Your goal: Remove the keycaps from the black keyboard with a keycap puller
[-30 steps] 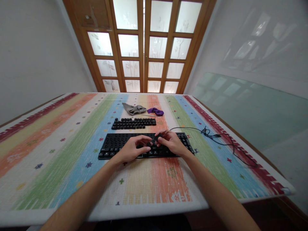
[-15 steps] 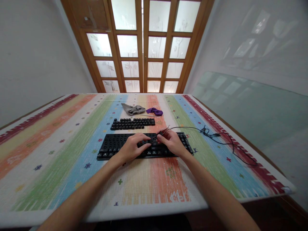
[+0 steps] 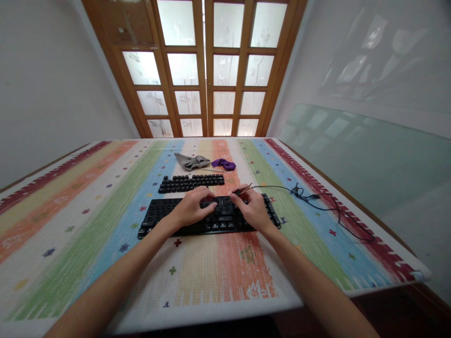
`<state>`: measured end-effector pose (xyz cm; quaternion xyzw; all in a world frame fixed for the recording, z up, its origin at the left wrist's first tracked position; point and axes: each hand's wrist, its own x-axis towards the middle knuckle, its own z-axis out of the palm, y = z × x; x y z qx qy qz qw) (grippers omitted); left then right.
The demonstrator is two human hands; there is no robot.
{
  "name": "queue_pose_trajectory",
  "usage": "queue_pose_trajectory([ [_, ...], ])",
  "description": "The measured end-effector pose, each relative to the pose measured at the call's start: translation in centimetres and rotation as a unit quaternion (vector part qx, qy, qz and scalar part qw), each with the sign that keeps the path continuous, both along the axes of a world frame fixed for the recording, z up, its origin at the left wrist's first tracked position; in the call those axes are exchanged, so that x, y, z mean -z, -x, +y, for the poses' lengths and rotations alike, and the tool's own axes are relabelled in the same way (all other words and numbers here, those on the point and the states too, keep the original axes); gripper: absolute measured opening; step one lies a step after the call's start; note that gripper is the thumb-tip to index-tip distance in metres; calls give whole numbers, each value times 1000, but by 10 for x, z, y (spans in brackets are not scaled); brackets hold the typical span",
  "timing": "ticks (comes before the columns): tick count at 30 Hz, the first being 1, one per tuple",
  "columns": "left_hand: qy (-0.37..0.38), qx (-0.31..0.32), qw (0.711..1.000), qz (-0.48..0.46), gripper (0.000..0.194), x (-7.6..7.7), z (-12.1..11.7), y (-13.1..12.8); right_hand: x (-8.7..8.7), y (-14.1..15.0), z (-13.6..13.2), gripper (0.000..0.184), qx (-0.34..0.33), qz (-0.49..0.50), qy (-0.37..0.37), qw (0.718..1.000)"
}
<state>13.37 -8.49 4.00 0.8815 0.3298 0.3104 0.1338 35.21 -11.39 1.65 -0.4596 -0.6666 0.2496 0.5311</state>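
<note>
A black keyboard [image 3: 225,225] lies in front of me, with many keycaps off its left part and keys still on along its front row. My left hand [image 3: 195,206] is over its middle, thumb and fingers pinched round a small black keycap [image 3: 214,200], mostly hidden. Over the right part, my right hand [image 3: 252,206] is closed on a keycap puller [image 3: 243,190], whose dark handle is partly covered and whose thin wires point up and away. Behind the keyboard, loose black keycaps [image 3: 190,182] are laid out in rows.
Behind the keycaps lie a grey cloth [image 3: 192,162] and a purple cloth [image 3: 224,164], with a thin rod beside them. A black cable [image 3: 310,196] runs tangled to the right. The striped tablecloth [image 3: 116,225] covers the table, and a glass panel leans on the right wall.
My hands have drawn apart. The left has moved from beside the puller up and left with the keycap. My right hand keeps the puller, its wires now turned away from the keys.
</note>
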Motion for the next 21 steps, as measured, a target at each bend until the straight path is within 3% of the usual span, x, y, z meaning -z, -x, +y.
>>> queue_pose_trajectory([
  [4, -19, -29, 999, 10, 16, 0, 25, 6, 2, -1, 2, 30, 14, 22, 9, 1000],
  [10, -44, -38, 992, 115, 14, 15, 62, 2, 1, 2, 0, 31, 13, 14, 4, 1000],
  [21, -62, -76, 976, 193, 15, 33, 90, -7, 1, 6, -3, 30, 1, -1, -7, 1000],
])
